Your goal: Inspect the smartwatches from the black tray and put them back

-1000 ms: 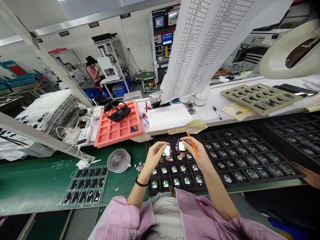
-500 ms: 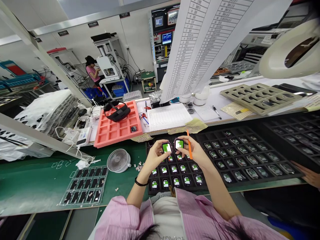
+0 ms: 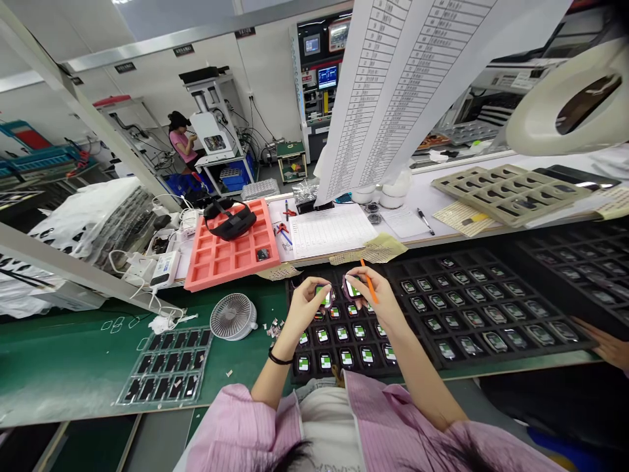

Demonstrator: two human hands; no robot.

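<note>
My left hand (image 3: pixel 303 309) pinches a smartwatch body (image 3: pixel 325 296) with a green and white lit screen, its thumb across the screen. A second watch body (image 3: pixel 350 287), also lit, sits in my right hand (image 3: pixel 381 300), with the thumb over its face. An orange stick (image 3: pixel 369 282) rests between that hand's fingers and slants up past the knuckles. The two watches are close together but apart. Below both hands lies a black foam tray (image 3: pixel 333 346) holding several lit watch bodies (image 3: pixel 366 354) in rows.
More filled black trays extend right, near another person's hand (image 3: pixel 609 346). Left are a small fan (image 3: pixel 232 316), scattered bits (image 3: pixel 275 328) and a clear tray (image 3: pixel 204 367) of black parts. A pink tray (image 3: pixel 213 267) stands on the shelf behind. Paper sheets (image 3: pixel 388 85) hang overhead.
Both watches have turned in my fingers, so their screens show at more of a slant. My right hand has tipped, and the orange stick leans further left at its top.
</note>
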